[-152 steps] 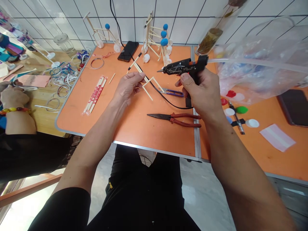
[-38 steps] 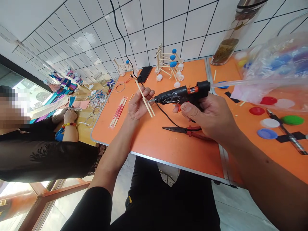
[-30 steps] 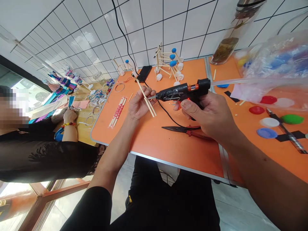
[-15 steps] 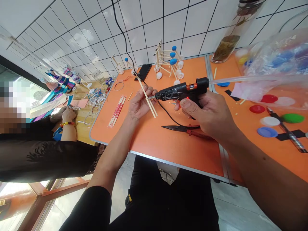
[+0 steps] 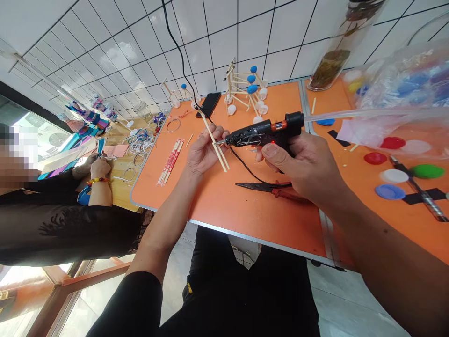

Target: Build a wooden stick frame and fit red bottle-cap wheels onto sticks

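Observation:
Closed around a pair of wooden chopsticks [image 5: 220,158], my left hand [image 5: 203,152] holds them slantwise above the table. My right hand [image 5: 298,159] grips a black glue gun [image 5: 250,133], whose red light is lit. The gun's metal nozzle reaches the chopsticks beside my left fingers; whether glue is coming out I cannot tell. A clear glue stick [image 5: 336,115] runs out of the gun's rear. Below the gun, pliers [image 5: 273,188] with red handles lie on the orange table [image 5: 224,206].
Stick frames [image 5: 245,89] with blue balls and white caps stand by the wall, near a black phone [image 5: 209,105]. Packaged chopsticks [image 5: 170,161] lie left. Bottle caps [image 5: 389,192], a pen [image 5: 421,192] and a plastic bag [image 5: 414,89] are right. Another person's hands [image 5: 100,168] work at left.
Almost nothing differs. Both hands, the chopsticks and the glue gun keep nearly the same place, with the nozzle still at the sticks.

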Demonstrator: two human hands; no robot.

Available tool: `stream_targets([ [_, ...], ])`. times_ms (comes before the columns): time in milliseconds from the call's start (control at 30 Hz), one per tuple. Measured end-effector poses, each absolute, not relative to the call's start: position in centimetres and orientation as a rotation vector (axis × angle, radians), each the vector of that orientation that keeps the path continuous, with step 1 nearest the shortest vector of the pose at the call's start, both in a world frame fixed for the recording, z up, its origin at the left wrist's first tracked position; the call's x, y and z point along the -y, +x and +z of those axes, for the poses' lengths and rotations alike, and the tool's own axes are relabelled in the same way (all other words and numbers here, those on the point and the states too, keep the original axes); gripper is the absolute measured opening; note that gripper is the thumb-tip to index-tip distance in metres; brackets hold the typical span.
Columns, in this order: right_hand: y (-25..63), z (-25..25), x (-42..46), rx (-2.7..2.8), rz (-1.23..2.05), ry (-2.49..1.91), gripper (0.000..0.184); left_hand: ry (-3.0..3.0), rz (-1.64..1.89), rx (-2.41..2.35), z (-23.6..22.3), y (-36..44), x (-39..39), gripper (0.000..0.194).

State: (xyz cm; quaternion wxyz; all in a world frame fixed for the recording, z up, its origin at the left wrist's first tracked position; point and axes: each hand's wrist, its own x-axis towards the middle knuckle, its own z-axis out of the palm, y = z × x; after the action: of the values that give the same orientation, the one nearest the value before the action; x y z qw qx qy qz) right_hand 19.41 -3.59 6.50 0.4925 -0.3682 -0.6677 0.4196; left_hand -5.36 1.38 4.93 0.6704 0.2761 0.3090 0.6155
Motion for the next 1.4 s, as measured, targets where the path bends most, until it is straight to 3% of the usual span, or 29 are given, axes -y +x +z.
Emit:
stream_targets([
  [300, 19.37, 6.46, 3.64, 1.603, 1.04, -0.897, 0.037, 0.656, 1.401, -0.681, 4.73, -5.51, -1.49, 0.035],
  [600, 19.4, 6.38, 3.56, 1.627, 0.969, -0.945, 0.054, 0.694, 1.412, -0.723, 4.58, -5.53, -1.59, 0.035],
  [1133, 19.4, 6.76, 3.75, 1.637, 0.966, -0.983, 0.04, 0.652, 1.395, -0.809, 4.92, -5.22, -1.39, 0.034],
  [1267, 19.4, 6.75, 3.74, 1.651, 0.942, -0.991, 0.042, 0.605, 1.387, -0.748, 5.22, -4.94, -1.23, 0.039],
  [1400, 19.37, 6.6, 3.69, 1.647, 0.942, -0.99, 0.047, 0.582, 1.404, -0.76, 5.22, -4.92, -1.23, 0.032],
])
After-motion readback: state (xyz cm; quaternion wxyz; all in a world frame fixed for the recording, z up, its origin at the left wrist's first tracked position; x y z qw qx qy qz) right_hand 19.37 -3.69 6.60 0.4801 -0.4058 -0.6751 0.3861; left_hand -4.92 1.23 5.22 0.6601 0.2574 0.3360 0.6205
